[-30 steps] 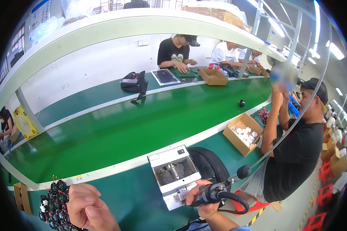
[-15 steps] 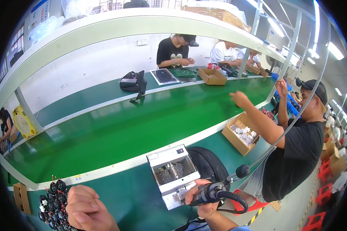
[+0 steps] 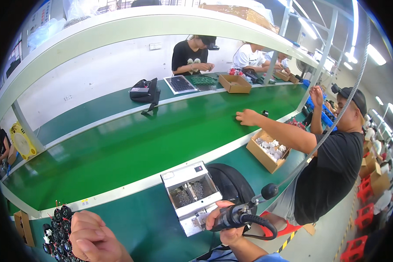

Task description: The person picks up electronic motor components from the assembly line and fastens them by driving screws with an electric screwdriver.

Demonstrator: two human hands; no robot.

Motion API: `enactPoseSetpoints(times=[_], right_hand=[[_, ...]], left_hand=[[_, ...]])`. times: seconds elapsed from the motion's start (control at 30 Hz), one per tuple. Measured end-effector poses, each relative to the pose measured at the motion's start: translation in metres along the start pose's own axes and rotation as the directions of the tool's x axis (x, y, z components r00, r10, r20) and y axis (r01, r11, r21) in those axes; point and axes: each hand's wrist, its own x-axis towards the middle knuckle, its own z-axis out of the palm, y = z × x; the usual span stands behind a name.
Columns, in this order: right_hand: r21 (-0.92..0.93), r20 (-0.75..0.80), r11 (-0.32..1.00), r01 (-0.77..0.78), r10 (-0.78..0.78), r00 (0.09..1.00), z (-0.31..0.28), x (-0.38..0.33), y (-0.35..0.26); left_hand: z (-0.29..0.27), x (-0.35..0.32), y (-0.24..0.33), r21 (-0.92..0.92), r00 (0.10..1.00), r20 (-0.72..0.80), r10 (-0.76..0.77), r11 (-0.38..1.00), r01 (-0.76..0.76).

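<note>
My right hand [image 3: 231,236] is wrapped round a black electric screwdriver [image 3: 228,218], its cable looping off to the right. The driver's front end points at the lower outlet of a white screw feeder [image 3: 181,171], with small screws in its open bin. Whether the tip touches a screw cannot be made out. At the lower left, my left hand [image 3: 93,238] is raised with its fingers curled closed. What they hold, if anything, is hidden. Beside it lies a pile of round black parts with wires [image 3: 60,227], partly covered by the hand.
A black mesh bag [image 3: 233,183] lies behind the feeder. To the right stands a carton of white parts [image 3: 266,159], next to a seated co-worker [image 3: 332,170] whose arm reaches over the green belt [image 3: 131,153]. A hanging cable [image 3: 332,126] crosses the right side.
The co-worker's hand has moved left and down to the belt, and a small black part now shows there. My hands hold nearly the same pose; the whole view has shifted slightly.
</note>
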Motion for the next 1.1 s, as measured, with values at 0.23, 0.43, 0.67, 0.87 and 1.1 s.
enactPoseSetpoints(times=[0.23, 0.43, 0.67, 0.87, 1.1], right_hand=[[0.030, 0.006, 0.999, 0.029, -0.029, 1.000, -0.0008, -0.0017, -0.0007], [0.020, 0.002, 0.999, 0.032, -0.032, 0.999, -0.0003, -0.0025, 0.0014], [0.036, -0.011, 0.999, 0.023, -0.022, 1.000, 0.0020, -0.0008, -0.0007], [-0.008, 0.006, 1.000, 0.015, -0.015, 1.000, -0.0026, -0.0028, 0.0023], [-0.019, 0.013, 1.000, 0.020, -0.020, 1.000, -0.0006, -0.0024, 0.0035]], left_hand=[[0.0011, 0.0006, 0.0006, -0.017, 1.000, 0.005, -0.004, 1.000, 0.004], [-0.0008, -0.0008, -0.0011, 0.001, 1.000, 0.000, 0.005, 1.000, -0.005], [0.0015, 0.0009, -0.0014, 0.020, 1.000, 0.016, -0.001, 1.000, 0.001], [0.0025, 0.0022, -0.0008, 0.026, 1.000, 0.013, 0.005, 1.000, -0.006], [0.0011, -0.0033, -0.0036, -0.058, 0.993, -0.078, -0.089, 0.995, 0.085]])
